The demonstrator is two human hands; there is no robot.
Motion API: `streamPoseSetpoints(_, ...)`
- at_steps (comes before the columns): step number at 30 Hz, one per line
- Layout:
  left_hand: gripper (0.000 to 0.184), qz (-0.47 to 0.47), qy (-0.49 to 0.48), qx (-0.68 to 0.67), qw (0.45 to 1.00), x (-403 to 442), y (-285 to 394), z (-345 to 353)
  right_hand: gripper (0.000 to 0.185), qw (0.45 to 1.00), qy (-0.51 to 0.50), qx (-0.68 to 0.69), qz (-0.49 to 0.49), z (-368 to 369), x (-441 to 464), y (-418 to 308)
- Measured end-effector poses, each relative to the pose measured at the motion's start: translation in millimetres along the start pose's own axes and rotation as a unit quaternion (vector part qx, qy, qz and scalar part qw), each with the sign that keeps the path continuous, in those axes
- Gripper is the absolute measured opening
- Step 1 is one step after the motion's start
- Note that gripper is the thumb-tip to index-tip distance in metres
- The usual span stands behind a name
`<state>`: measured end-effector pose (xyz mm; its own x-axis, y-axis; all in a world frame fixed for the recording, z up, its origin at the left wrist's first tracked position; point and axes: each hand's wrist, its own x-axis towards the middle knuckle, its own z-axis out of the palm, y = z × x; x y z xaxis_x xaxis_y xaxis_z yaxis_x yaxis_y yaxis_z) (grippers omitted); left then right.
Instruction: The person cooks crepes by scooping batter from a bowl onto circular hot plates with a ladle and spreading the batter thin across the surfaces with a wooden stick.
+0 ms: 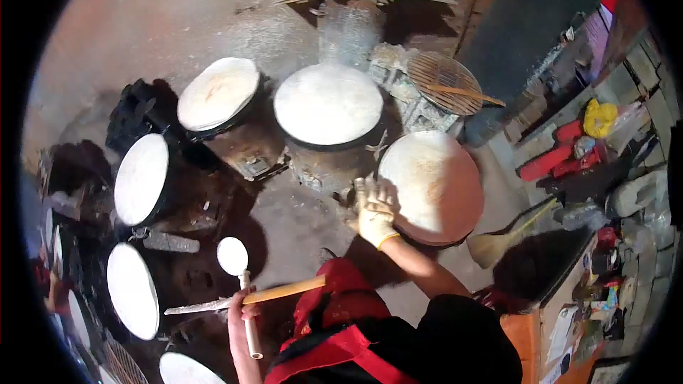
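My left hand [240, 313], bare, is closed around two tools. One is a ladle [233, 256] with a round white head and a pale handle; the other is a long spatula [292, 289] with a wooden handle and a white-smeared blade, lying across the ladle. My right hand [375, 217] wears a pale work glove with a yellow cuff. Its fingers are stretched out at the left edge of a large round flatbread [427, 178] on a griddle. Whether the fingertips touch the bread or the rim I cannot tell.
Several more griddles curve around me, including a white-topped one ahead [327, 103] and one with browned flatbread [219, 94]. A round rack [445, 82] with a stick on it stands at the back right. A broom [491, 245] and an orange cabinet [523, 341] are to my right.
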<state>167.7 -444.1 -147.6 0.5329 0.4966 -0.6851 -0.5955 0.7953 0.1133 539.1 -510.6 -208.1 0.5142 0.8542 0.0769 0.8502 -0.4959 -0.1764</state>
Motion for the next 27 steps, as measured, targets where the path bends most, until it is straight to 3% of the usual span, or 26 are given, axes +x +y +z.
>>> streamPoseSetpoints(2, 0.021, -0.083, -0.030, -0.058, 0.994, 23, 17, 6, 0.084, 0.992, 0.109, -0.047, 0.029, 11, 0, 43)
streamPoseSetpoints(4, 0.021, -0.038, -0.003, -0.019, 0.999, 41, 19, 50, 0.079, 0.990, 0.068, -0.105, 0.067, 11, -3, 68)
streamPoseSetpoints(6, 0.021, -0.081, -0.010, -0.042, 0.996, 61, 31, 66, 0.062, 0.998, 0.048, -0.020, 0.047, -16, -14, 78)
streamPoseSetpoints(8, 0.021, -0.096, -0.005, -0.043, 0.994, 79, 38, 84, 0.067, 0.999, 0.046, 0.014, 0.019, 18, -29, 108)
streamPoseSetpoints(11, 0.020, -0.121, -0.006, -0.031, 0.992, 106, 52, 105, 0.046, 0.969, -0.025, 0.145, 0.201, 17, -48, 125)
streamPoseSetpoints(14, 0.019, -0.170, -0.013, -0.021, 0.985, 135, 64, 127, 0.029, 0.971, 0.215, 0.036, 0.098, -49, -23, 124)
streamPoseSetpoints(15, 0.020, -0.162, 0.018, -0.012, 0.987, 146, 70, 130, 0.026, 0.955, 0.259, -0.137, 0.051, -62, -20, 142)
streamPoseSetpoints(17, 0.019, -0.165, -0.010, 0.036, 0.986, 167, 79, 136, 0.021, 0.962, 0.265, -0.058, 0.038, -108, 3, 178)
streamPoseSetpoints(19, 0.012, -0.134, 0.003, 0.122, 0.983, 177, 82, 161, 0.016, 0.979, 0.173, 0.005, 0.112, -197, 62, 172)
streamPoseSetpoints(20, 0.012, -0.152, -0.019, 0.124, 0.980, 187, 87, 165, 0.014, 0.966, 0.110, -0.186, 0.142, -236, 96, 167)
streamPoseSetpoints(22, 0.012, -0.180, -0.064, 0.125, 0.974, 207, 99, 169, 0.019, 0.946, 0.272, -0.171, 0.040, -271, 141, 210)
streamPoseSetpoints(24, 0.016, -0.171, -0.048, 0.122, 0.976, 216, 102, 179, 0.027, 0.947, 0.239, -0.139, 0.161, -315, 184, 234)
streamPoseSetpoints(26, 0.020, -0.133, -0.026, 0.157, 0.978, 223, 105, 186, 0.034, 0.901, 0.266, 0.014, 0.342, -336, 211, 275)
streamPoseSetpoints(27, 0.020, -0.136, -0.017, 0.130, 0.982, 228, 106, 185, 0.036, 0.869, 0.329, 0.069, 0.363, -334, 216, 293)
